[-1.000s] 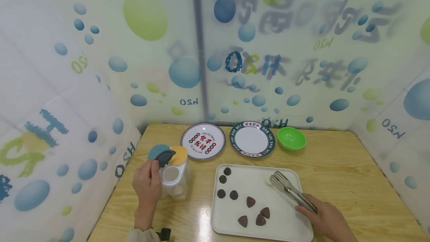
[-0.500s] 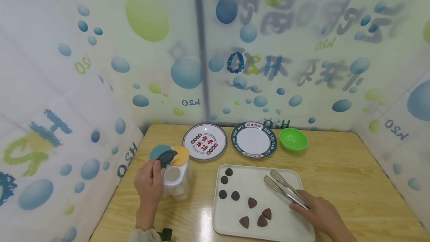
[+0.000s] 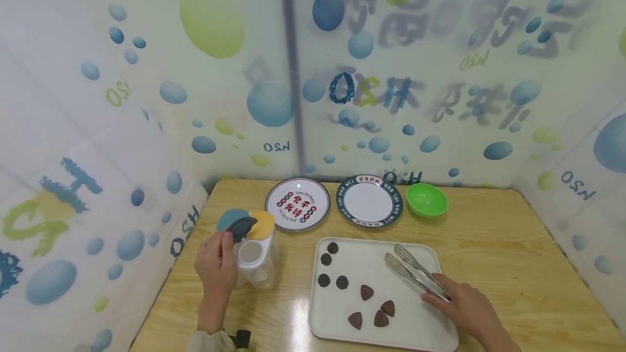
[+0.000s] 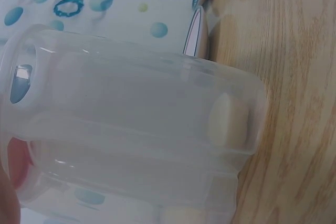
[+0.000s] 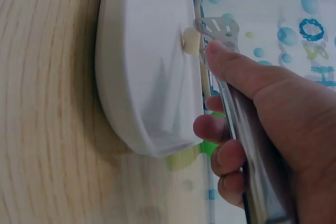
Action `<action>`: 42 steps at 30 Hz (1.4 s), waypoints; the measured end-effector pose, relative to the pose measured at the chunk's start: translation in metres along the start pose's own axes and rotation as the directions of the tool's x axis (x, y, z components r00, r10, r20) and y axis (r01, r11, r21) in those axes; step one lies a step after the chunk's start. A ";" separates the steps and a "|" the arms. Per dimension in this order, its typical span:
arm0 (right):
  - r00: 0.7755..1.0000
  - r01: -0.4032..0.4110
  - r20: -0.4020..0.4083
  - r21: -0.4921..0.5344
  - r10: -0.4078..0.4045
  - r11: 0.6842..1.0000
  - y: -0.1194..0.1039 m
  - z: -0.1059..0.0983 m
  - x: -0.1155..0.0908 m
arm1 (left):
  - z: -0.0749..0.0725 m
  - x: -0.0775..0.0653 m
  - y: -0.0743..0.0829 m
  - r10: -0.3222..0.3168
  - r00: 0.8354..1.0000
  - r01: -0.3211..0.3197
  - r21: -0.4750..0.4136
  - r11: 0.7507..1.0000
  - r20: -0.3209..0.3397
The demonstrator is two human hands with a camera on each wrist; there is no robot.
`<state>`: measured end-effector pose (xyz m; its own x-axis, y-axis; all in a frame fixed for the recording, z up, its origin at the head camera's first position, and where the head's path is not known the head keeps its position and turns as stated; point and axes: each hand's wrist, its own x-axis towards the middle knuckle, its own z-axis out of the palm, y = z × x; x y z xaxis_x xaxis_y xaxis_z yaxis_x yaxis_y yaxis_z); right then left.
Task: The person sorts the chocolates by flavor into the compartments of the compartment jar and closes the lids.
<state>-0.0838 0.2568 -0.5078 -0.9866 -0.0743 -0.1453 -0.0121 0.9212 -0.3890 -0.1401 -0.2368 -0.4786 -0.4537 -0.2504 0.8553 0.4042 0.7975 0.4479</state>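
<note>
My left hand (image 3: 215, 265) pinches a dark grey flip lid (image 3: 242, 228) and holds it raised. Beneath it is a round opening of the clear compartmented container (image 3: 264, 275), which also has teal (image 3: 232, 218) and yellow (image 3: 262, 224) lids. In the left wrist view, a pale piece (image 4: 229, 121) lies at the container's bottom. My right hand (image 3: 467, 306) grips metal tongs (image 3: 421, 276) over the white tray (image 3: 415, 335), their arms spread. The right wrist view has a pale round piece (image 5: 191, 41) on the tray by the tongs' slotted tip.
On the tray lie several dark scalloped pieces (image 3: 342, 282) and several brown triangular pieces (image 3: 367, 292). Along the table's back stand a plate with red writing (image 3: 297, 204), a green-rimmed plate (image 3: 369, 202) and a green bowl (image 3: 427, 200). A patterned curtain (image 3: 235, 96) hangs behind the table.
The tongs' arms have spread from nearly together to apart, and the right hand has shifted slightly left. The left hand keeps the lid raised as before.
</note>
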 end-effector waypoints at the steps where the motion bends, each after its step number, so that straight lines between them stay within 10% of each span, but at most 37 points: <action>1: 1.000 0.010 -0.007 0.003 -0.010 1.000 0.000 0.000 0.000 | 0.000 0.000 0.000 0.002 1.000 -0.002 -0.001 1.000 0.001; 42: 1.000 0.015 0.025 -0.017 -0.014 1.000 0.007 -0.001 0.002 | -0.002 -0.001 0.002 -0.035 0.999 0.034 0.010 0.999 0.025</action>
<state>-0.0856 0.2632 -0.5095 -0.9819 -0.0970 -0.1629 -0.0293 0.9265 -0.3751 -0.1374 -0.2358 -0.4777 -0.4873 -0.2640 0.8324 0.3805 0.7938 0.4745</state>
